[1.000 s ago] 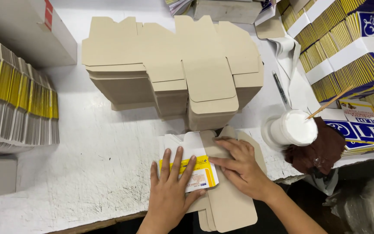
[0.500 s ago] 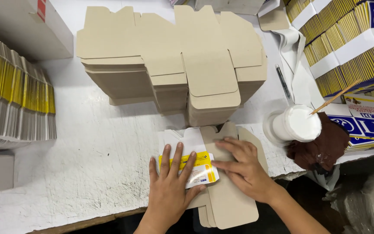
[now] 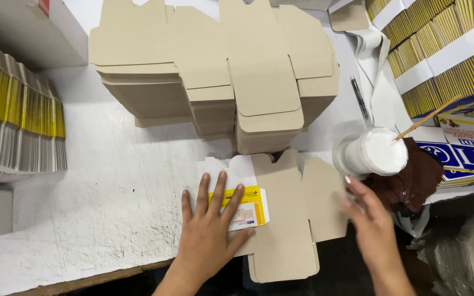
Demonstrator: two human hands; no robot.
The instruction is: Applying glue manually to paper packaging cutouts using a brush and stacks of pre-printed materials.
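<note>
Head view: left hand [image 3: 207, 233] lies flat, fingers spread, pressing the yellow-white carton [image 3: 245, 207]; right hand [image 3: 371, 225] released, near the glue cup [image 3: 377, 153], risks tipping it.

Hands at a flat carton on a white table

The left hand [image 3: 209, 230] lies flat, fingers spread, on a white-and-yellow printed carton [image 3: 245, 208] that overlaps a flat brown cardboard blank [image 3: 286, 219] at the table [image 3: 111, 186] edge. The right hand [image 3: 371, 225] hovers open between the blank and a white cup [image 3: 377, 153] holding a thin stick [image 3: 426, 118]. A stack of brown blanks [image 3: 215, 71] sits behind.
</note>
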